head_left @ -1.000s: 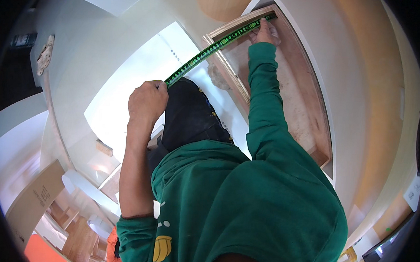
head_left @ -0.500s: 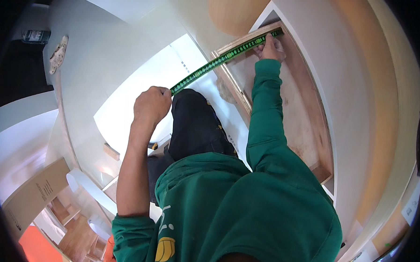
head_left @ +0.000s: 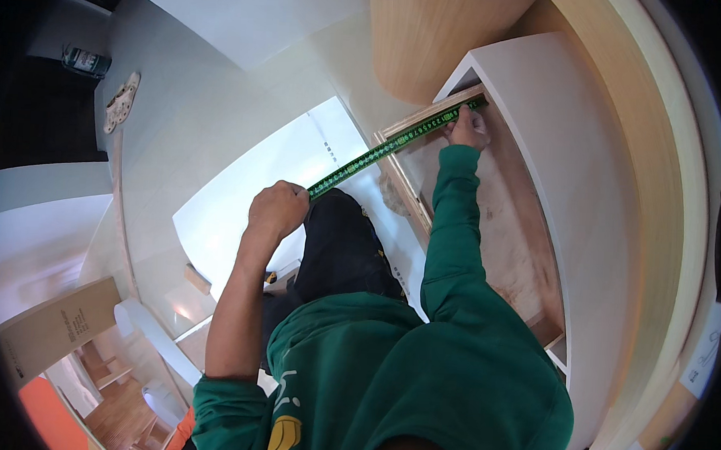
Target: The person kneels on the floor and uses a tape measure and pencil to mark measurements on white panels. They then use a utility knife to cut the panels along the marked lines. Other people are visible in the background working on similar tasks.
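A green tape measure (head_left: 384,151) is stretched in a straight line between my two hands. My left hand (head_left: 278,208) is closed around its near-left end, above my dark trouser leg; the tape's case, if it is there, is hidden in the fist. With thumb and fingers, my right hand (head_left: 467,127) pinches the other end at the far inner corner of an open wooden drawer (head_left: 425,216). From there the tape crosses the drawer's far edge and runs out over its front. The drawer sticks out of a white cabinet (head_left: 570,129) on my right.
A white board (head_left: 242,184) lies on the floor beneath the tape. Beyond it stands a rounded wooden panel (head_left: 413,42). To the left are a clog shoe (head_left: 121,102), a fire extinguisher (head_left: 86,62), a cardboard box (head_left: 58,324) and a small wood block (head_left: 197,279).
The view has tilted, so hands, drawer and tape sit lower in the picture. Both hands keep their hold, and the tape stays stretched along the drawer's far end.
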Demonstrator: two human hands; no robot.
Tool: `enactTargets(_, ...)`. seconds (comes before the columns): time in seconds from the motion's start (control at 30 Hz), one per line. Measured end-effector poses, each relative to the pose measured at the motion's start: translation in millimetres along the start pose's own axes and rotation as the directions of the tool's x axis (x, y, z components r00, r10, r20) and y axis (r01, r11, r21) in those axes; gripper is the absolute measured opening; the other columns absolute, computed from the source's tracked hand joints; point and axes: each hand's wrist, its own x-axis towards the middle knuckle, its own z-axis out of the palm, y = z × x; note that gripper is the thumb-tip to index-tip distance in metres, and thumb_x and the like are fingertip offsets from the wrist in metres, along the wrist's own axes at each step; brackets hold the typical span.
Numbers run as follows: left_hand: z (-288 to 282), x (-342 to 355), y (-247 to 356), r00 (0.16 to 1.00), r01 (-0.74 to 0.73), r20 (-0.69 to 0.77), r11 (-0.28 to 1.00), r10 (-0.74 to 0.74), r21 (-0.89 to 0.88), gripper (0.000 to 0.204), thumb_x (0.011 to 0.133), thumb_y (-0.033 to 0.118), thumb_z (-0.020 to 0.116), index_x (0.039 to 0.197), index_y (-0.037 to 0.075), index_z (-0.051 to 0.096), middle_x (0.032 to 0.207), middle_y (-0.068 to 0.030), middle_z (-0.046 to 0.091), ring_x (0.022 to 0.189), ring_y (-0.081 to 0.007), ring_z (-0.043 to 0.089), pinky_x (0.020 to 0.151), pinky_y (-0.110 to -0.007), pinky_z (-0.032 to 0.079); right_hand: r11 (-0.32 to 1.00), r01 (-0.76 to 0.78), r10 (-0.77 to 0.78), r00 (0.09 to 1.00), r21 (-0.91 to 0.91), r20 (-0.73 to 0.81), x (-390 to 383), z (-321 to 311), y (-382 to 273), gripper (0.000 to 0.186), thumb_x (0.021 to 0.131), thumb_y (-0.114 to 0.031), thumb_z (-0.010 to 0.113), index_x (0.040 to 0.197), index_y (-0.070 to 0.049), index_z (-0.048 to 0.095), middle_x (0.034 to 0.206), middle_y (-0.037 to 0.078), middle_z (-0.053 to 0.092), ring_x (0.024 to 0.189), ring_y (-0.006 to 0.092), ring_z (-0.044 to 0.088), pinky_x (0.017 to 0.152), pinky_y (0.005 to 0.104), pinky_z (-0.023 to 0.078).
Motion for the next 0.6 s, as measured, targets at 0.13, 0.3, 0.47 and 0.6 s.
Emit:
enactTargets(0.13, -2.4, 3.4, -0.7, 0.998, 0.0, 0.059, 1.0, 0.0, -0.003, 0.036, 0.091, 0.029, 0.048, 0.098, 0.008, 0.077, 0.089, -0.0221, 0.072, 0.087, -0.0384, 0.07, 0.088, -0.045, 0.053, 0.997, 0.044, -0.051, 0.993, -0.068, -0.103, 5.4, 1.5, 7.7, 0.019, 0.089, -0.019, 0.071, 0.08, -0.005, 0.062, 0.064, 0.004, 0.058, 0.049, 0.0117, 0.052, 0.044, 0.029, 0.048)
enactTargets(0.3, -2.1, 10.0, -6.1, 0.998, 0.007, 0.07, 1.0, -0.006, -0.019, 0.035, 0.089, 0.03, 0.05, 0.09, 0.007, 0.077, 0.083, -0.0189, 0.072, 0.08, -0.0353, 0.07, 0.083, -0.044, 0.054, 0.996, 0.038, -0.043, 0.997, -0.078, -0.065, 0.9, 0.9, 5.3, 0.02, 0.09, -0.019, 0.07, 0.078, -0.005, 0.063, 0.064, 0.005, 0.06, 0.049, 0.0115, 0.053, 0.044, 0.0284, 0.045)
enactTargets(0.47, -3.9, 23.8, -14.3, 0.987, -0.057, 0.152, 0.998, 0.06, -0.02, 0.034, 0.088, 0.031, 0.052, 0.084, 0.005, 0.075, 0.076, -0.0189, 0.07, 0.072, -0.0318, 0.067, 0.075, -0.043, 0.053, 0.987, 0.1, -0.11, 0.991, -0.122, -0.071, -5.4, 1.8, 1.5, 0.022, 0.089, -0.019, 0.07, 0.075, -0.004, 0.062, 0.063, 0.004, 0.059, 0.048, 0.0113, 0.053, 0.043, 0.0282, 0.045)
enactTargets(0.6, -5.6, 25.3, -16.4, 0.983, -0.065, 0.166, 0.996, 0.074, -0.058, 0.035, 0.088, 0.032, 0.053, 0.083, 0.003, 0.073, 0.071, -0.0167, 0.067, 0.066, -0.0284, 0.064, 0.071, -0.043, 0.051, 0.989, 0.135, -0.139, 0.988, -0.058, -0.072, -3.5, 2.7, 4.0, 0.023, 0.089, -0.018, 0.071, 0.075, -0.003, 0.062, 0.062, 0.004, 0.059, 0.048, 0.0116, 0.053, 0.043, 0.0285, 0.045)
